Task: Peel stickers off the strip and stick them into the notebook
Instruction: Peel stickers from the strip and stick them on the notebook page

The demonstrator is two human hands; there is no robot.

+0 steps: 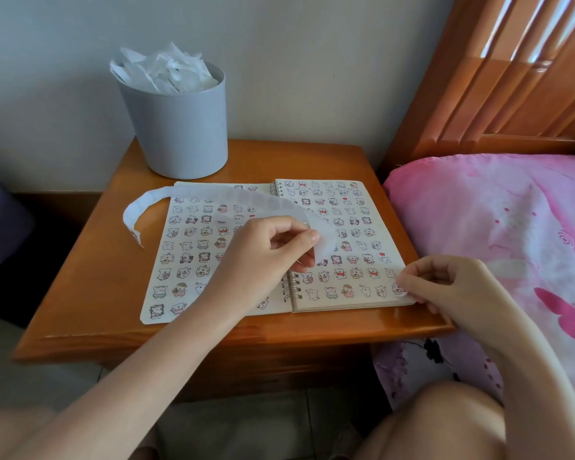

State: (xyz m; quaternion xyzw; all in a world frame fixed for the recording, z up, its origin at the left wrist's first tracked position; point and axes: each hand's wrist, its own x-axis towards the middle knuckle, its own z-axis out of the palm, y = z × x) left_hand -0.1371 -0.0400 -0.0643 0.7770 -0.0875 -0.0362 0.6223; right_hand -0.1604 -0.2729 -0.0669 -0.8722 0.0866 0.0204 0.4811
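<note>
An open spiral notebook (193, 247) lies on the wooden nightstand, both pages covered with rows of small cartoon stickers. A long white backing strip (193, 195) arcs over the left page from a curled end at the left to my left hand (273, 250). My left hand pinches the strip's near end above the spiral binding. My right hand (445, 283) sits at the lower right corner of the right page. Its fingertips pinch or press a small sticker (398, 288) at the page edge; which of the two I cannot tell.
A grey bin (176, 127) stuffed with crumpled white backing paper stands at the back left of the nightstand (312, 164). A bed with pink bedding (498, 220) and a wooden headboard borders the right side. My knees show at the bottom.
</note>
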